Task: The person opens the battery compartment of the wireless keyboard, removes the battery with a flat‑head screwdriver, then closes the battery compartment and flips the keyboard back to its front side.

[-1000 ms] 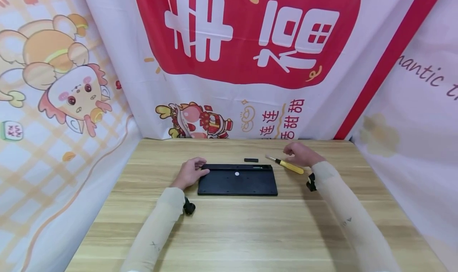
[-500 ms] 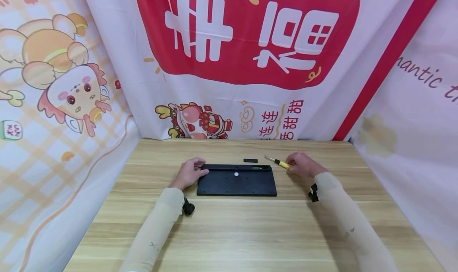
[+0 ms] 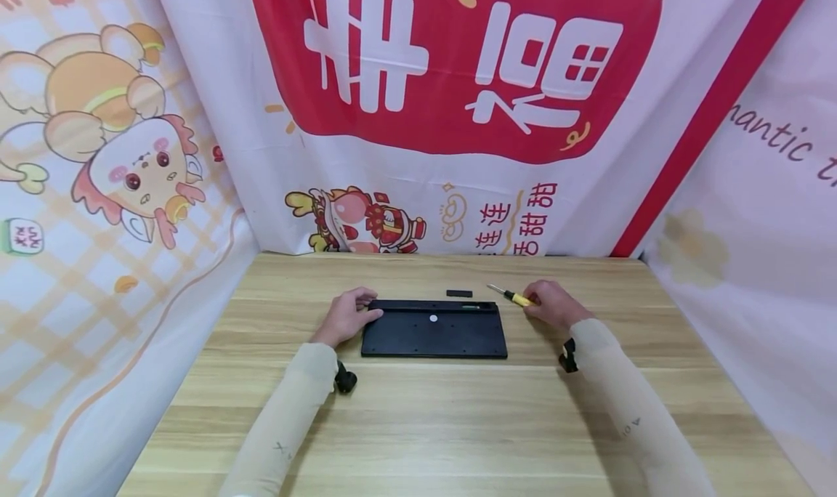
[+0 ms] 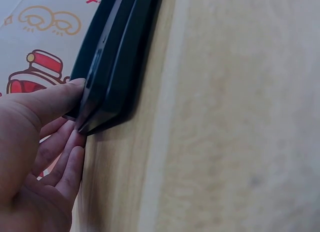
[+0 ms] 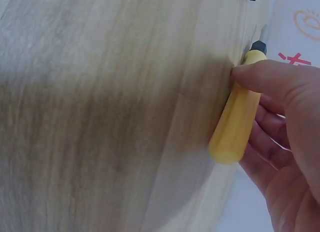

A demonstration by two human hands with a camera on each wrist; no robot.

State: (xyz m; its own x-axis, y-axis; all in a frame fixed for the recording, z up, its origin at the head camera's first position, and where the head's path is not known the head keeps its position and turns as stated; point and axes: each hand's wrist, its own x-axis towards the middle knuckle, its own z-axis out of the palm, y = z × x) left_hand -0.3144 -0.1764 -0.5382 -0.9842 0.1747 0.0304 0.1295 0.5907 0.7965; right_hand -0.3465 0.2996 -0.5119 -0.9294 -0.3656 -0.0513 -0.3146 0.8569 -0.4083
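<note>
A black keyboard (image 3: 434, 341) lies underside up on the table, its small battery slot (image 3: 472, 306) uncovered at the far right, with something green showing inside. My left hand (image 3: 344, 318) grips its far left corner. In the left wrist view, the thumb presses on the keyboard (image 4: 122, 72) while the other fingers sit round its edge. To the right, my right hand (image 3: 552, 304) pinches the yellow handle of a screwdriver (image 3: 521, 300), whose metal tip points toward the far left. Seen from the right wrist, the thumb lies across the screwdriver (image 5: 232, 119) near its black collar.
Just behind the keyboard lies a small black cover (image 3: 459, 293). The wooden table (image 3: 425, 424) ends at a printed cloth (image 3: 366, 148) hanging along its far edge. More printed cloth hangs at the left and right sides.
My right hand came down onto the screwdriver and took hold of its handle, then turned it slightly. The left hand and the keyboard have stayed in place.
</note>
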